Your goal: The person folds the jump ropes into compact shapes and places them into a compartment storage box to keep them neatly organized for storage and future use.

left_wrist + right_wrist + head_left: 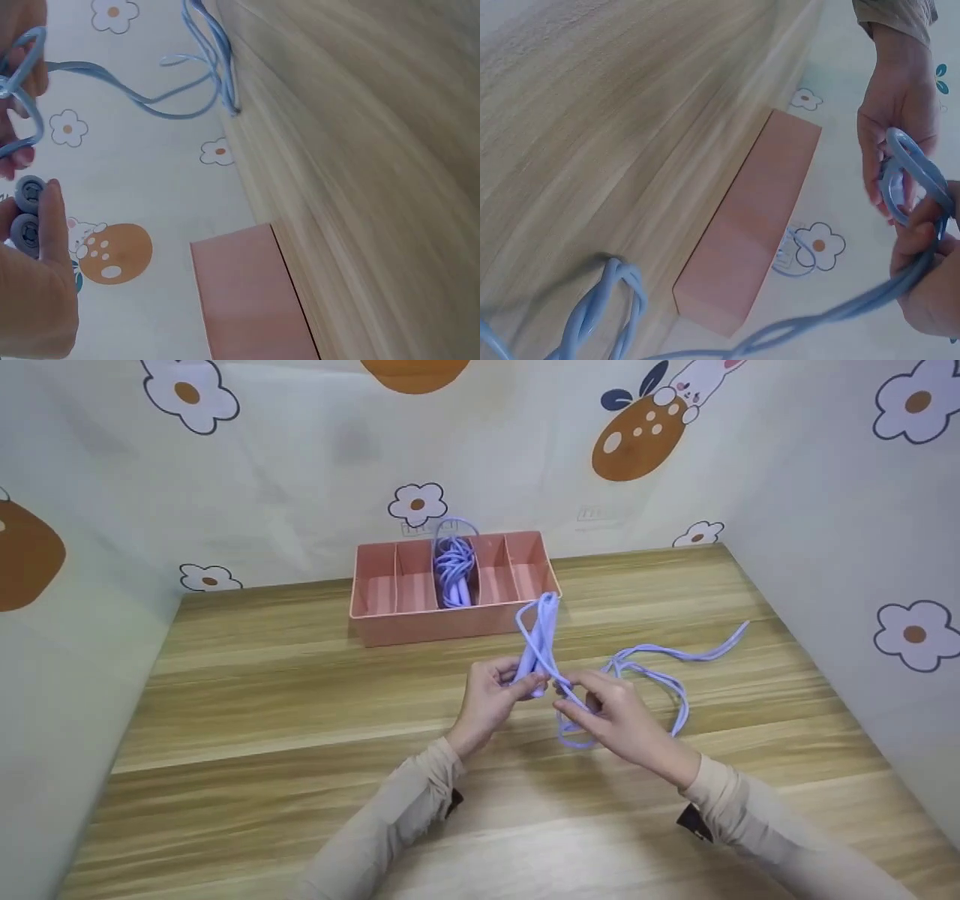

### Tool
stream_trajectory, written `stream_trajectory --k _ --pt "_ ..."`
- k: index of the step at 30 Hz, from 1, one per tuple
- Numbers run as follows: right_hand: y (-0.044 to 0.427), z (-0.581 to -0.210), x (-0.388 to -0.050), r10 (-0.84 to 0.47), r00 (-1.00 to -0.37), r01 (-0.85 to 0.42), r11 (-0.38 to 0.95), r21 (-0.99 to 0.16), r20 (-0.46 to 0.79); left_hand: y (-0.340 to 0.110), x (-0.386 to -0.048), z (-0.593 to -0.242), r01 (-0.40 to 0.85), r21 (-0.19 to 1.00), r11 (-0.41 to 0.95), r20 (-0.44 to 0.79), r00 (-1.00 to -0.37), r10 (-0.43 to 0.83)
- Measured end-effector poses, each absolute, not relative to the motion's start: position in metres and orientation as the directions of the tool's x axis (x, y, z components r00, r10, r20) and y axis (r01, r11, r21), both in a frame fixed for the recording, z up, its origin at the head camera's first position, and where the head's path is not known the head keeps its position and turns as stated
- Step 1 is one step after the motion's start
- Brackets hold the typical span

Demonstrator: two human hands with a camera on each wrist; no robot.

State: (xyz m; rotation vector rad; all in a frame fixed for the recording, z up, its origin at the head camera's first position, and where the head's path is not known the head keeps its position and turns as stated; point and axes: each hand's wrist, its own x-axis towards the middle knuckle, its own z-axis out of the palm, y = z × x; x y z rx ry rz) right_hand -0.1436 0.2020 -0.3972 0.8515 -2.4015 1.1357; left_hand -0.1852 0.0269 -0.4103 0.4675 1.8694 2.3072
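Note:
My left hand (491,697) grips two light-blue rope handles (528,660) side by side; their round ends (28,196) show between thumb and fingers in the left wrist view. Blue cord (534,634) loops over the far end of the handles. Just to the right, my right hand (622,720) pinches the doubled cord (855,301) between thumb and fingers. From there the loose cord (679,654) trails onto the table on the right.
Behind the hands stands a pink box (435,626) with several compartments. Its middle compartment holds another bundled blue rope (455,566) with handles. The wooden table (262,697) meets patterned walls at the back and sides.

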Motion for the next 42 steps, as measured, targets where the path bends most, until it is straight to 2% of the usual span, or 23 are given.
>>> stream_trajectory --k 3,7,13,18,22,26,30,32,38,42 --pt "0.204 -0.395 -0.143 -0.407 -0.806 -0.591 0.518 -0.618 0.430 0.027 -0.182 -0.408 0.085 0.962 -0.258 0.165 -0.938 0.306" --pt "0.205 -0.393 -0.143 -0.435 -0.836 -0.541 0.561 -0.627 0.333 0.027 -0.180 -0.408 0.099 0.953 -0.287 0.188 -0.935 0.299" --pt "0.203 -0.397 -0.137 -0.415 -0.859 -0.509 0.622 -0.595 0.302 0.024 -0.182 -0.407 0.087 0.937 -0.339 0.183 -0.948 0.262" --pt "0.205 -0.410 -0.131 -0.444 -0.845 -0.533 0.646 -0.547 0.298 0.016 -0.186 -0.401 0.040 0.891 -0.452 0.147 -0.968 0.204" --pt "0.212 -0.420 -0.132 -0.489 -0.844 -0.516 0.631 -0.580 0.220 0.010 -0.188 -0.395 0.035 0.870 -0.492 0.162 -0.963 0.217" --pt "0.222 -0.422 -0.140 -0.532 -0.843 -0.459 0.632 -0.624 0.081 0.004 -0.187 -0.394 0.050 0.893 -0.446 0.198 -0.936 0.291" --pt "0.232 -0.420 -0.152 -0.568 -0.823 -0.430 0.637 -0.639 -0.013 -0.003 -0.186 -0.396 0.128 0.915 -0.382 0.280 -0.884 0.374" --pt "0.238 -0.420 -0.156 -0.588 -0.808 -0.432 0.630 -0.646 -0.033 -0.006 -0.187 -0.397 0.175 0.914 -0.366 0.317 -0.870 0.377" --pt "0.248 -0.420 -0.160 -0.646 -0.762 -0.470 0.600 -0.648 -0.045 -0.010 -0.187 -0.401 0.265 0.898 -0.352 0.373 -0.882 0.288" --pt "0.249 -0.418 -0.167 -0.671 -0.740 -0.516 0.610 -0.601 -0.045 -0.010 -0.183 -0.397 0.326 0.892 -0.312 0.423 -0.845 0.328"
